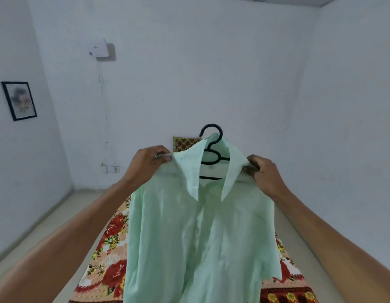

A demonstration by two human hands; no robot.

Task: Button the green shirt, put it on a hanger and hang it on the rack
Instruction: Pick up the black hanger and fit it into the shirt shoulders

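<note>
Now, at nine o'clock the left hand [146, 162] has its grip pinched on one shoulder of the green shirt [196, 237]. The shirt hangs at centre above a floral bed cover [111, 270], front seemingly closed, though I can't make out the buttons. The black hanger [211, 125] sits inside it, hook poking up at twelve o'clock between the raised collar flaps. At three o'clock the right hand [264, 173] grips the other shoulder. I'd say hangering is nearly done; next comes settling the shoulders, taking the hook and finding the rack, which I can't see.
</note>
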